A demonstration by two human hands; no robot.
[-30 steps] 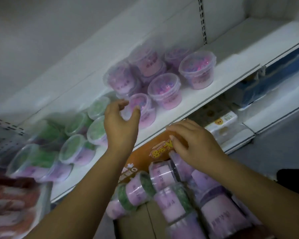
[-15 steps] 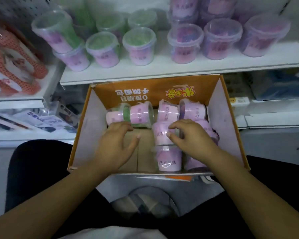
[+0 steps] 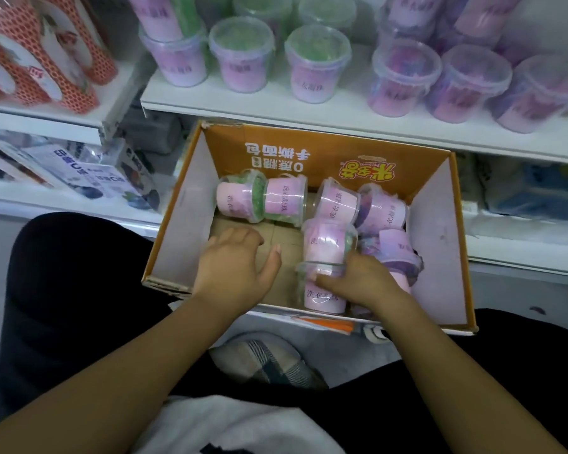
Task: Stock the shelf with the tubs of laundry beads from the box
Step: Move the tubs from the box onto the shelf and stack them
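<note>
I am looking down past a checked slipper (image 3: 259,362) showing nearest, between dark knees. Just beyond it the box (image 3: 191,204) is sitting below the shelf (image 3: 309,114). The left hand (image 3: 236,267) is hanging over the bare cardboard at the near left of the box, fingers loose, thumb apart, gripping nothing. The right hand (image 3: 361,283) is curling its fingers round the rim of the near tub (image 3: 323,298), which is standing upright with a second tub (image 3: 323,240) lying against its lid. Farther in, 2 green-filled tubs (image 3: 284,204) are lying on their sides at the far left, and purple ones (image 3: 379,209) are piling up at the right. On the shelf beyond, green tubs (image 3: 317,60) are standing left of purple tubs (image 3: 473,83).
</note>
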